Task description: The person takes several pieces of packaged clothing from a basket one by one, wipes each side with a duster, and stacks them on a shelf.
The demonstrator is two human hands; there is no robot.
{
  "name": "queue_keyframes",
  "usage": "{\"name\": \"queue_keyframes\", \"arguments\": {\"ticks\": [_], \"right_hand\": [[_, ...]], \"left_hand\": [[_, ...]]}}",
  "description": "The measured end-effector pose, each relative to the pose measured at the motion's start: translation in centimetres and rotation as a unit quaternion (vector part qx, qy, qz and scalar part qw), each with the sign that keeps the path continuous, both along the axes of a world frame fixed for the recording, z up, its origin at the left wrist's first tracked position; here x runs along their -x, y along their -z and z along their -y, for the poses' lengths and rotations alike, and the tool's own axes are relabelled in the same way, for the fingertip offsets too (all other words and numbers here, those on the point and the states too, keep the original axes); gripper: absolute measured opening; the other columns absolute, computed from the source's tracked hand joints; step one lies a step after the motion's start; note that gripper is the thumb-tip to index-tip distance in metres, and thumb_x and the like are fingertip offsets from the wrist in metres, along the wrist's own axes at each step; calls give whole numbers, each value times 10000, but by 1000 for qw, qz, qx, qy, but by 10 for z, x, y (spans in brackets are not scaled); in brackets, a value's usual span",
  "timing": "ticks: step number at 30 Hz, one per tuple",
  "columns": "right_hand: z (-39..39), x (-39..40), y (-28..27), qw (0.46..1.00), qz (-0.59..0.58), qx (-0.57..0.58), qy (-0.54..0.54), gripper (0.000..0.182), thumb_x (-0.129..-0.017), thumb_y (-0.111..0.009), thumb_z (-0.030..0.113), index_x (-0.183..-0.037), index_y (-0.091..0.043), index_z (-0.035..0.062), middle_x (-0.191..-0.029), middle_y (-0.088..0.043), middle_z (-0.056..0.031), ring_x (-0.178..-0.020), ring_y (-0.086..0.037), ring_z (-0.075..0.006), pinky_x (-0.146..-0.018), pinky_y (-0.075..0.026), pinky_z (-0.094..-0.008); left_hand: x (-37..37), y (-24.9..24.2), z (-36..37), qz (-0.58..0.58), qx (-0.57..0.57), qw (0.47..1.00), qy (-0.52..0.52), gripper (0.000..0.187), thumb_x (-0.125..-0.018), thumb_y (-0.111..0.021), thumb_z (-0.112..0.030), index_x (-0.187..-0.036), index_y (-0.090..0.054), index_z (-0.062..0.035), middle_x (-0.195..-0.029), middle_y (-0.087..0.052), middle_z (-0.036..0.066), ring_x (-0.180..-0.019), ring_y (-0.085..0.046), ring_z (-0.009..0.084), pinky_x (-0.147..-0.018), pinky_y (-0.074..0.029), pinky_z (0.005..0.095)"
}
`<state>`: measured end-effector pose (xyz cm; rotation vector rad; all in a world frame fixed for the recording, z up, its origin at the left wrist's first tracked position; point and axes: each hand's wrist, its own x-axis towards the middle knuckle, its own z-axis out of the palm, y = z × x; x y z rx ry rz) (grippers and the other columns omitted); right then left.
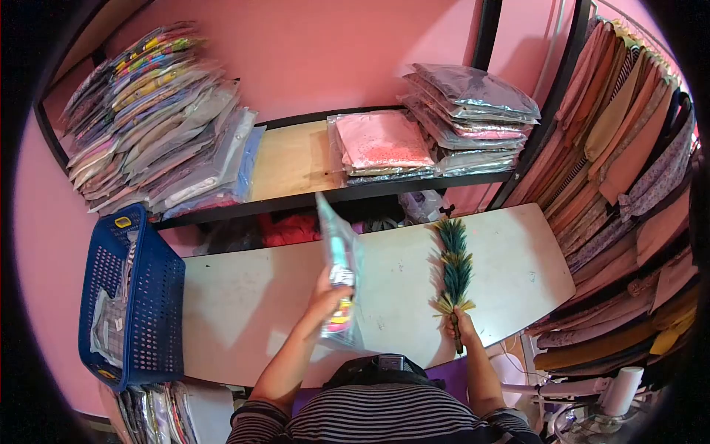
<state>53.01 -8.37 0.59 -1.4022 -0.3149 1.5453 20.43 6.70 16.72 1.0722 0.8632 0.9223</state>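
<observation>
My left hand (323, 300) is closed around a clear plastic packet (337, 248), held on edge above the white table (399, 296). Teal, white, yellow and red show through the packet, which looks like a bagged folded garment; motion blurs it slightly. Over the table's right part, my right hand (461, 325) grips the dark handle of a duster (454, 259). Its dark green bristles with yellowish bands point away from me, and the handle's end sticks out below my fist.
A blue plastic basket (155, 296) with bagged items stands at the table's left end. Behind, a shelf (288, 163) bears stacks of bagged clothes (163, 133) and another bagged stack (473, 111). Hanging garments (614, 148) line the right side, with a white stand (621, 392) below.
</observation>
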Motion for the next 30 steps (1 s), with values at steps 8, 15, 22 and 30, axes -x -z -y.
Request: {"name": "queue_keyframes", "arguments": {"ticks": [8, 15, 22, 30], "right_hand": [[3, -3, -3, 1000, -17, -12, -8, 386, -874, -351, 396, -662, -437, 85, -465, -381, -21, -346, -360, -144, -330, -305, -262], [15, 5, -14, 870, 492, -38, 21, 439, -854, -405, 359, -657, -537, -11, -524, -523, -169, -477, -523, -309, -472, -418, -402], [-6, 30, -36, 582, 683, -121, -424, 326, -833, -377, 341, -876, -558, 74, -635, -571, -200, -616, -570, -359, -569, -464, -447], [-48, 23, -22, 597, 708, -55, -372, 278, -823, -379, 301, -964, -528, 114, -720, -600, -166, -632, -594, -318, -550, -482, -416]], "left_hand": [[-98, 50, 55, -183, -125, 952, 212, 825, -696, -667, -195, -1296, -141, 13, -999, -524, 139, -827, -558, 203, -672, -455, 317], [30, 175, 74, -591, -250, 741, -199, 580, -676, -657, -218, -1148, -382, -22, -909, -560, 196, -856, -549, 284, -788, -412, 358], [67, 198, 105, -316, -38, 934, -161, 149, -669, -678, -137, -717, -634, -4, -578, -585, 67, -499, -519, 103, -485, -416, 245], [72, 191, 120, -166, 64, 968, -175, 197, -666, -680, -87, -834, -621, -3, -703, -619, 52, -581, -553, 86, -523, -432, 209]]}}
